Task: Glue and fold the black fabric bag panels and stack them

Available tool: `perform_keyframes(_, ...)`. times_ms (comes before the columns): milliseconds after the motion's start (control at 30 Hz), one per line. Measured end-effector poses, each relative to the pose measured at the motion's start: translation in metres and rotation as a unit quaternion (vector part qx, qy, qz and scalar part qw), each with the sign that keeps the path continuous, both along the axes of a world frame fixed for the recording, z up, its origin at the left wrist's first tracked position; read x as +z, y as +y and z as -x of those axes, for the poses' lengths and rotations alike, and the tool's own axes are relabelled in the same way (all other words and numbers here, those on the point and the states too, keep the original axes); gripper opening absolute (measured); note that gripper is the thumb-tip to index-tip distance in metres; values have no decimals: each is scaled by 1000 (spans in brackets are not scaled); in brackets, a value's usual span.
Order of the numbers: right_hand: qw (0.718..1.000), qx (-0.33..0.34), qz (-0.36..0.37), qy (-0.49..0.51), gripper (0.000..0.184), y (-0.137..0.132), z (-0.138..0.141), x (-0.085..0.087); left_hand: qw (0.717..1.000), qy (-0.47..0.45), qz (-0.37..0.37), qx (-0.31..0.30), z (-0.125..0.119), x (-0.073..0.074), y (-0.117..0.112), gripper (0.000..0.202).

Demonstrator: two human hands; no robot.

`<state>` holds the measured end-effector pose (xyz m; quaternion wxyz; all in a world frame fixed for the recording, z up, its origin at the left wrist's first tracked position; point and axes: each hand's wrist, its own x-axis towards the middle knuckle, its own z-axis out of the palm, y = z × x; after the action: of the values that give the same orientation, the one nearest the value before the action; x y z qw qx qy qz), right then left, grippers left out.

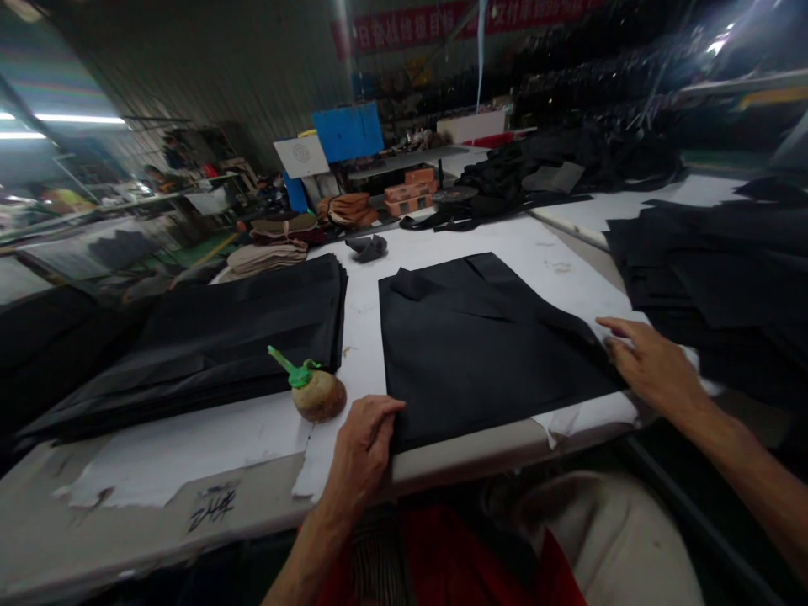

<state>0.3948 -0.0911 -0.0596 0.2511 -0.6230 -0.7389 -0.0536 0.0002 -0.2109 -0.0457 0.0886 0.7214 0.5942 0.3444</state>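
A black fabric piece [486, 353] lies on the white-covered table in front of me, a small flap folded over near its far left corner. My left hand [366, 433] is at its near left edge, fingers bent together with the tips on the fabric; what lies beneath them is partly hidden. At the right edge, where the cloth curls up a little, my right hand [656, 362] has its index finger stretched out and apart from the others. Left of the fabric sits a round brownish object with a green top [319, 394], beside a stack of black fabric [252, 320].
Behind are folded brown cloth bundles [347, 209], beige cloths [268, 255], orange boxes [410, 192] and a small dark scrap [367, 247]. More black pieces [725, 269] are piled at right. The table's front edge [467, 459] runs close to my lap.
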Motion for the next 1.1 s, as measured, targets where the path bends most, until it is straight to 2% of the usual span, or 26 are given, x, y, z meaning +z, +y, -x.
perform_keyframes(67,999,-2,-22,31,36,-28,0,-3,997,-23,-27,73,15,-1,-24,19)
perform_keyframes(133,997,15,-57,57,33,-53,3,-10,980,-53,-60,183,30,-2,-45,17)
perform_keyframes(200,994,64,-78,32,33,-71,9,-18,950,-86,-88,286,42,-3,-55,17)
perform_keyframes(233,992,93,-83,14,32,-78,14,-20,940,-97,-92,312,47,-2,-55,23)
perform_keyframes(300,986,134,-98,9,32,-86,25,-22,940,-105,-76,316,54,-1,-46,47)
perform_keyframes(367,981,154,-109,55,29,-92,39,-18,952,-93,-34,289,58,1,-30,72)
perform_keyframes(467,971,171,-103,134,25,-101,60,-12,960,-79,23,267,64,4,-8,89)
perform_keyframes(533,966,177,-83,170,24,-107,72,-12,959,-91,45,266,68,6,2,89)
perform_keyframes(633,959,170,-49,223,23,-116,87,-14,955,-96,59,273,72,11,9,77)
perform_keyframes(733,945,138,-14,296,21,-127,101,-13,954,-100,50,278,70,21,5,65)
perform_keyframes(800,928,110,25,354,18,-134,113,-10,950,-148,39,272,59,31,-4,59)
perform_keyframes(867,891,98,90,434,20,-141,128,-6,937,-237,40,252,39,41,-17,54)
perform_keyframes(900,857,106,129,487,26,-144,136,-5,926,-292,50,235,25,44,-24,53)
perform_keyframes(967,757,150,210,600,46,-151,153,-5,898,-393,100,173,-8,45,-39,51)
perform_keyframes(1033,647,208,290,674,68,-158,165,-7,864,-468,164,87,-43,39,-51,51)
perform_keyframes(1067,604,227,326,691,75,-162,169,-9,846,-495,191,45,-59,34,-57,53)
perform_keyframes(1100,573,237,355,699,80,-166,170,-10,831,-514,213,20,-72,29,-61,56)
